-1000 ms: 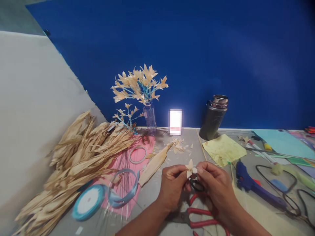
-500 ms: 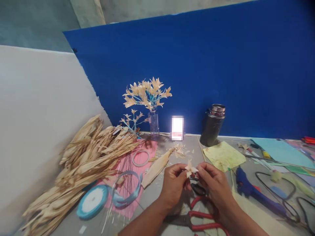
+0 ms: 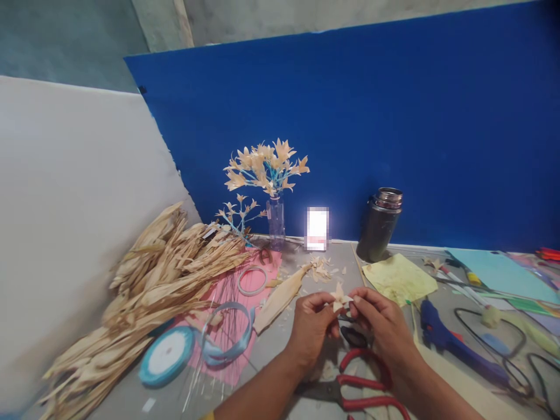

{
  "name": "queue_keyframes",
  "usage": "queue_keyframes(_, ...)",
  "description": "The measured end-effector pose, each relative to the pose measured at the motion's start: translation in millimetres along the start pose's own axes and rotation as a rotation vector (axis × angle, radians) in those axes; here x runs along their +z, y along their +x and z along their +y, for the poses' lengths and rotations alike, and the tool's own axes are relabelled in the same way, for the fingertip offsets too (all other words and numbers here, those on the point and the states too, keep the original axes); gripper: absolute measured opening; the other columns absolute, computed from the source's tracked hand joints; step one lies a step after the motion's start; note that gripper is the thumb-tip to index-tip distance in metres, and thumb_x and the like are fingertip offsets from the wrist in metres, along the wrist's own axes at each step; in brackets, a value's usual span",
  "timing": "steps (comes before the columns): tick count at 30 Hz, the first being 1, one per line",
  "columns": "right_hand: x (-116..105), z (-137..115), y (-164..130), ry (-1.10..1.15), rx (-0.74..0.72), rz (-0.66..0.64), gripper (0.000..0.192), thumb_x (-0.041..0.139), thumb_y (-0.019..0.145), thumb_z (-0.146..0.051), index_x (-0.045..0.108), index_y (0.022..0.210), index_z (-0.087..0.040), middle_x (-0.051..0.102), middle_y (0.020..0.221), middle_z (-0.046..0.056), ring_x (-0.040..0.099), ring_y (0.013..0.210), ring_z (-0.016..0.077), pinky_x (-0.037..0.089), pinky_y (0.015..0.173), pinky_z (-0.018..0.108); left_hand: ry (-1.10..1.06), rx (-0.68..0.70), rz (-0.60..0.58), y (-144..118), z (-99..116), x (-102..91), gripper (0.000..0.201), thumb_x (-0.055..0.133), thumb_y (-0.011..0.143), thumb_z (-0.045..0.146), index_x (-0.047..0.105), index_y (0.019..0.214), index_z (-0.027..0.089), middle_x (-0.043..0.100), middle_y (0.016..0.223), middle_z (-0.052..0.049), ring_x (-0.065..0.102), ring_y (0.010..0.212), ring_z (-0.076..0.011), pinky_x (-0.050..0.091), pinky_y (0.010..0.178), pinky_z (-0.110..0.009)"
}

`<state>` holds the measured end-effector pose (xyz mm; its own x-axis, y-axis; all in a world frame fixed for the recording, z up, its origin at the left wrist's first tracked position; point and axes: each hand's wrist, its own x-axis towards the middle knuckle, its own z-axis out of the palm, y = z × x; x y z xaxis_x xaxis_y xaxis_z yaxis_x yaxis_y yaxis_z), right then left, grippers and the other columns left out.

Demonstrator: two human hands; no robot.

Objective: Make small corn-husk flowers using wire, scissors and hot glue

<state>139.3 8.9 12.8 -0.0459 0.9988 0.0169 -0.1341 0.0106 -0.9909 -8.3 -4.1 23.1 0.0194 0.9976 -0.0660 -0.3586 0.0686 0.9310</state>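
Between my two hands, above the table, is a small cream flower (image 3: 339, 299) with pointed petals, apparently of dried corn husk. My left hand (image 3: 312, 326) is closed, pinching it from the left with thumb and forefinger. On the other side, the fingertips of my right hand (image 3: 380, 321) are pinched on a petal at its right. Beneath the hands lie red-handled scissors (image 3: 365, 382) and a black-handled tool (image 3: 353, 336), both partly covered. A flat piece of husk (image 3: 280, 300) lies left of my hands, with small husk scraps (image 3: 321, 268) just beyond it.
A pile of dried husks (image 3: 166, 274), a blue ribbon spool (image 3: 167, 357) and thin wires on pink paper (image 3: 242, 356) lie left. Flowers stand in a clear bottle (image 3: 276, 224) behind. A dark flask (image 3: 380, 226), yellow paper (image 3: 400, 279) and a blue glue gun (image 3: 459, 347) are right.
Both hands keep their pinch on the flower, which has turned slightly. The whole view has shifted a little, so the things appear slightly further right.
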Motion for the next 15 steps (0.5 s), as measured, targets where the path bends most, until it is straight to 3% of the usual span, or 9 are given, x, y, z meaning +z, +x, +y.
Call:
queue_keyframes(4,-3.7,4.4,2.4,-0.017,0.022,-0.051,0.038,0.068,0.088,-0.052,0.061,0.07,-0.019,0.047,0.051,-0.006,0.034,0.044,0.0074,0.026,0.043,0.019,0.014,0.02,0.02,1.9,2.4,-1.4,0.029,0.082,0.065,0.039,0.072,0.064,0.011,0.063,0.056,-0.002,0.046,0.039,-0.0062,0.033,0.042,-0.021)
queue_keyframes(10,-3.5,3.6,-0.3,-0.112,-0.029,-0.059,0.05,0.057,0.093,-0.057,0.052,0.059,-0.021,0.041,0.047,-0.006,0.032,0.045,0.0088,0.026,0.044,0.021,-0.199,0.007,0.127,12.2,12.5,-10.4,0.031,0.088,0.057,0.034,0.066,0.065,0.013,0.069,0.065,-0.002,0.044,0.037,-0.003,0.027,0.04,-0.018)
queue_keyframes(12,-2.7,3.4,0.3,-0.162,-0.038,-0.052,0.054,0.056,0.092,-0.062,0.054,0.057,-0.02,0.042,0.045,-0.005,0.034,0.044,0.009,0.027,0.044,0.023,-0.232,0.025,0.148,14.6,15.1,-12.8,0.033,0.09,0.055,0.034,0.065,0.064,0.014,0.067,0.063,-0.001,0.044,0.038,-0.0029,0.025,0.039,-0.018)
queue_keyframes(15,-1.5,3.5,3.1,-0.242,-0.035,-0.061,0.046,0.065,0.085,-0.061,0.07,0.069,-0.018,0.058,0.053,0.0,0.043,0.046,0.0109,0.033,0.045,0.025,-0.256,0.033,0.141,14.6,16.8,-13.6,0.036,0.092,0.055,0.035,0.065,0.066,0.014,0.062,0.06,0.002,0.044,0.039,-0.003,0.026,0.04,-0.018)
